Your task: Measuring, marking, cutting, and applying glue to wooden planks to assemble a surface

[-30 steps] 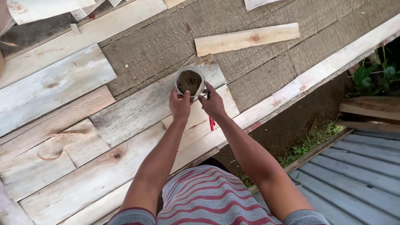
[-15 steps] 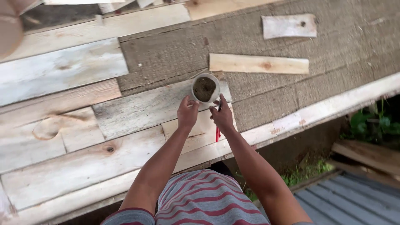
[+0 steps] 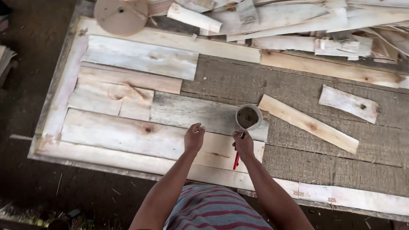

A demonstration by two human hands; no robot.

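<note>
A small white cup [image 3: 249, 116] with dark contents stands on a weathered plank [image 3: 191, 113] of the board panel. My right hand [image 3: 244, 144] sits just below the cup, fingers closed around a red pencil [image 3: 236, 161] that points toward me. My left hand [image 3: 194, 137] hovers over a pale knotty plank [image 3: 128, 134], loosely curled and holding nothing that I can see. Several planks lie side by side on a rough grey panel [image 3: 324, 153].
A loose light board [image 3: 307, 123] lies diagonally right of the cup, a shorter offcut [image 3: 348, 103] beyond it. A pile of scrap wood [image 3: 298, 21] and a round wooden disc [image 3: 121, 15] lie along the far edge. Dirt ground [image 3: 25, 85] lies left.
My left hand has come off the cup and moved left over the pale plank. The right hand stays by the cup. The view has shifted, showing more of the panel.
</note>
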